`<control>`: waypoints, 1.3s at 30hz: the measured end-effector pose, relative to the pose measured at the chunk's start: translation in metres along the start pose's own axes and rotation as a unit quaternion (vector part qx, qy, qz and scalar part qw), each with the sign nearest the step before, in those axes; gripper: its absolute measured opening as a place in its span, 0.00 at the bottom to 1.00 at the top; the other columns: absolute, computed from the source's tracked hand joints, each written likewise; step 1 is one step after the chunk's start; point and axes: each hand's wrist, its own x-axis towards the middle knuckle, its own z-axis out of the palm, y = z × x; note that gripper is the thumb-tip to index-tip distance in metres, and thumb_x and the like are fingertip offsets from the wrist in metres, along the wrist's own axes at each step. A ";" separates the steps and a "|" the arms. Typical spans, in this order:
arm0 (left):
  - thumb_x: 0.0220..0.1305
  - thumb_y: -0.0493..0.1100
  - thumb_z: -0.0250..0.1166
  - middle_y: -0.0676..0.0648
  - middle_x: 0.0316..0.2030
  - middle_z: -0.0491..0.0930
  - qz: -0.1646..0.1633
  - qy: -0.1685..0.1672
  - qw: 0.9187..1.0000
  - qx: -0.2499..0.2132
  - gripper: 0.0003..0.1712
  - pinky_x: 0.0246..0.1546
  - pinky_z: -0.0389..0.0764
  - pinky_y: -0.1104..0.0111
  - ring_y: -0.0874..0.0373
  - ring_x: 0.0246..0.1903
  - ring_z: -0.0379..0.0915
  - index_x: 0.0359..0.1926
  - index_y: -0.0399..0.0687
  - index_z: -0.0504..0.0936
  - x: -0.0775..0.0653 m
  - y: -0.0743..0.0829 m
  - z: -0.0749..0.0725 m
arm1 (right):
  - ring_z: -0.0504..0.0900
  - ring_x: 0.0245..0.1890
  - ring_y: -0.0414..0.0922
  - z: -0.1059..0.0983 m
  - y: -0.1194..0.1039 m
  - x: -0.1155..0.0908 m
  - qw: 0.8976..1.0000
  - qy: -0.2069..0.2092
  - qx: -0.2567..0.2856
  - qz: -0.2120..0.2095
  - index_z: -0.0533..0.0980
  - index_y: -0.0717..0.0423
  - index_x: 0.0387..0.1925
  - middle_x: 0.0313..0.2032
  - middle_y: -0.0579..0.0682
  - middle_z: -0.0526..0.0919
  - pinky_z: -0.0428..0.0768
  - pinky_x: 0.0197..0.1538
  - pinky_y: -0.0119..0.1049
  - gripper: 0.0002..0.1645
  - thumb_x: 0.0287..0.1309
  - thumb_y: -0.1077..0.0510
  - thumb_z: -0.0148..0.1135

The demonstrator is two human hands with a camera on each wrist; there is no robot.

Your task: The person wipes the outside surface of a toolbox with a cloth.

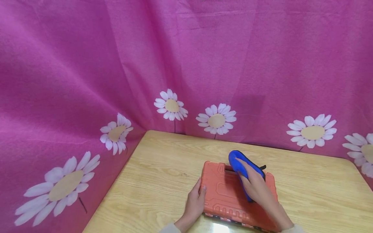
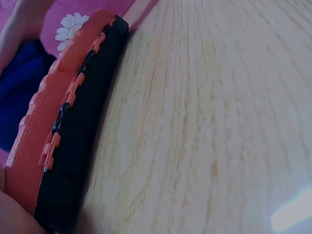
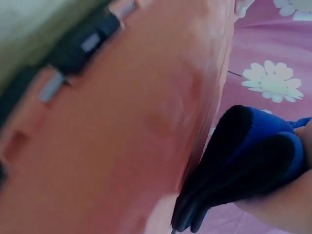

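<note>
An orange plastic case with a black lower half lies flat on the table, its handle slot on the far side and its hinged edge towards me. My left hand grips the case's left side, thumb over the lid's edge. Above the lid, my right hand pinches a blue fabric pad with black edging and a short black tab. Two rounded black faces of this pad show in the right wrist view, close against the orange surface.
The wood-grain table spreads around the case on all sides. A pink curtain printed with white daisies hangs behind the table and along its left edge. Light glares off the tabletop near its front.
</note>
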 end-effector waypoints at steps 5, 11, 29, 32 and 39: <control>0.79 0.45 0.51 0.37 0.68 0.68 -0.007 -0.009 1.000 -0.007 0.30 0.66 0.64 0.51 0.45 0.68 0.62 0.73 0.34 0.62 -0.001 0.000 -0.002 | 0.70 0.63 0.66 0.006 0.006 0.017 0.999 -0.028 -0.006 -0.016 0.67 0.58 0.70 0.64 0.65 0.72 0.69 0.60 0.68 0.27 0.72 0.63 0.54; 0.79 0.44 0.50 0.39 0.69 0.67 -0.011 -0.021 1.000 -0.018 0.29 0.67 0.63 0.52 0.46 0.68 0.61 0.75 0.37 0.60 -0.001 -0.001 -0.002 | 0.70 0.65 0.64 0.011 0.008 0.029 0.998 -0.051 -0.008 -0.033 0.69 0.61 0.68 0.64 0.63 0.73 0.67 0.63 0.65 0.26 0.71 0.64 0.56; 0.80 0.44 0.47 0.37 0.68 0.68 0.012 -0.025 1.000 -0.002 0.29 0.67 0.62 0.49 0.44 0.68 0.62 0.74 0.34 0.59 0.003 0.001 -0.007 | 0.70 0.64 0.65 0.032 -0.002 0.084 0.985 -0.160 -0.018 -0.057 0.64 0.68 0.70 0.63 0.67 0.72 0.68 0.64 0.62 0.28 0.72 0.63 0.52; 0.80 0.44 0.47 0.36 0.68 0.67 0.017 -0.024 1.000 0.002 0.29 0.68 0.61 0.49 0.43 0.68 0.60 0.74 0.34 0.59 0.002 0.000 -0.005 | 0.72 0.63 0.63 0.039 -0.003 0.086 0.983 -0.175 -0.030 -0.053 0.66 0.63 0.70 0.63 0.64 0.74 0.69 0.63 0.61 0.27 0.73 0.62 0.53; 0.80 0.44 0.47 0.37 0.67 0.69 0.022 -0.015 1.000 0.014 0.28 0.67 0.63 0.49 0.44 0.67 0.63 0.74 0.35 0.61 0.000 0.001 -0.001 | 0.74 0.61 0.61 0.048 -0.003 0.088 0.974 -0.212 -0.071 -0.046 0.67 0.60 0.69 0.61 0.62 0.77 0.71 0.63 0.59 0.27 0.73 0.60 0.54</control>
